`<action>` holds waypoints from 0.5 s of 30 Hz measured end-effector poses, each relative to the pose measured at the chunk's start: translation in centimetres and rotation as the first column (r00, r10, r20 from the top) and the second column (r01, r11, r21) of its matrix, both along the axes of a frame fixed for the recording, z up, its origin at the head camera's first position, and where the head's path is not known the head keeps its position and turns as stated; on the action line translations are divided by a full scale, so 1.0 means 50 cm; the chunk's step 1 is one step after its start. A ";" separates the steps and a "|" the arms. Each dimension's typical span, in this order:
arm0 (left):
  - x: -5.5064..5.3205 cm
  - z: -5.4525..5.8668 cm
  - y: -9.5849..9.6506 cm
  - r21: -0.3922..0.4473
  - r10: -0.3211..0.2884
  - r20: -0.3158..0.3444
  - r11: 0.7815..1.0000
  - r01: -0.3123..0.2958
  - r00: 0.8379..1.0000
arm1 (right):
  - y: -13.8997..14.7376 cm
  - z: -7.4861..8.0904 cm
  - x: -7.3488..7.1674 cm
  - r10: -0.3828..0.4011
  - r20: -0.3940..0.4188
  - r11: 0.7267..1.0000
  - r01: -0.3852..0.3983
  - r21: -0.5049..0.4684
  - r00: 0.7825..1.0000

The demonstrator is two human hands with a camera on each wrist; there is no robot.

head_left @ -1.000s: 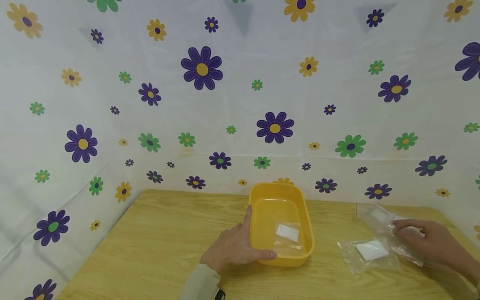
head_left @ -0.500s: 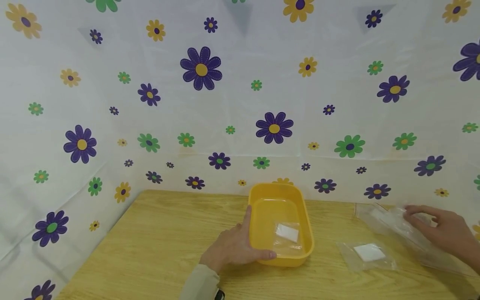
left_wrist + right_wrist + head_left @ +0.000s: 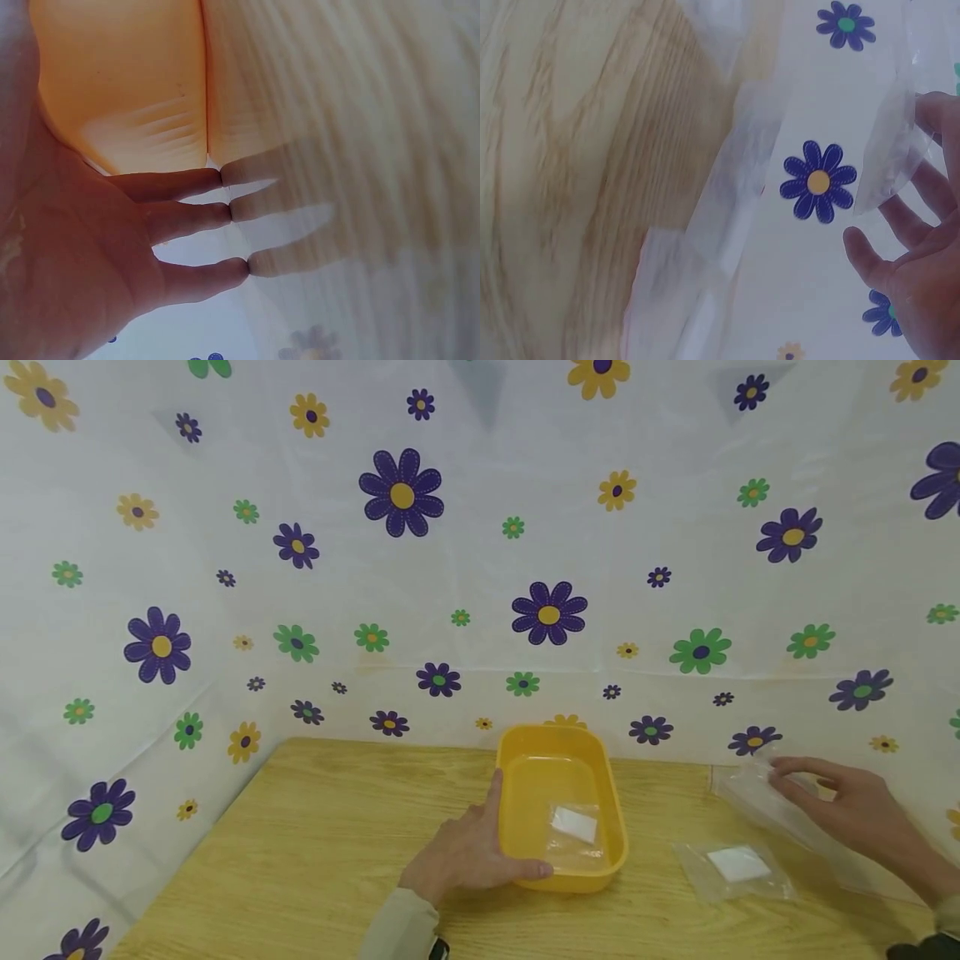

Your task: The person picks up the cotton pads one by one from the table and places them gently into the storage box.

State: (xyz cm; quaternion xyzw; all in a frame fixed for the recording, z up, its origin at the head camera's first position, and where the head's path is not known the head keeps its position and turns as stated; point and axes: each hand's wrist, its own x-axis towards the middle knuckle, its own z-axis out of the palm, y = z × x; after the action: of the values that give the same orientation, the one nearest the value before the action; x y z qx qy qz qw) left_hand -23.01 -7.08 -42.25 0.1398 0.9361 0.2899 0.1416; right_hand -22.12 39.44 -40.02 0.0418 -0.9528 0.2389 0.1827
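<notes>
My left hand (image 3: 461,860) rests at the near left corner of a yellow plastic tray (image 3: 547,777), its thumb over the near rim and its forefinger along the left wall. In the left wrist view, three straight fingers (image 3: 187,281) touch the table beside the tray. Inside the tray lies a clear packet with a white square (image 3: 574,824). To the right, my right hand (image 3: 847,802) pinches a clear plastic bag (image 3: 889,150) between thumb and fingers, above the table. Below it spreads a larger clear bag with a reddish edge (image 3: 667,285).
Between the tray and the right hand, another clear packet with a white square (image 3: 738,864) lies on the wooden table (image 3: 337,843). A white cloth (image 3: 465,568) printed with purple, yellow and green flowers stands behind the table and along its sides.
The right hand first moved right and back over the larger clear bag, then left with a piece of clear plastic raised at its fingertips. The left hand and tray stay put.
</notes>
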 end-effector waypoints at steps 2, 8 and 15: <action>-0.001 0.000 0.000 -0.010 -0.002 -0.003 1.000 0.002 1.000 | -0.008 0.003 -0.002 0.006 -0.036 1.000 -0.006 0.004 0.999; -0.002 -0.001 -0.002 -0.014 -0.008 -0.013 1.000 0.008 1.000 | -0.032 0.008 -0.006 0.047 -0.099 0.999 -0.049 -0.019 0.994; -0.003 -0.002 -0.002 0.009 -0.010 -0.010 1.000 0.010 1.000 | -0.069 0.009 -0.010 0.090 -0.128 0.995 -0.095 -0.035 0.988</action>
State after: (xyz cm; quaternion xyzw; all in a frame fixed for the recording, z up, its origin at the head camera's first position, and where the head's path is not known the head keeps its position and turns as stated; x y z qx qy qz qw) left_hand -23.18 -7.19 -42.35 0.1466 0.9348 0.2926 0.1380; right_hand -22.60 35.97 -39.57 0.0971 -0.9314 0.2632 0.2320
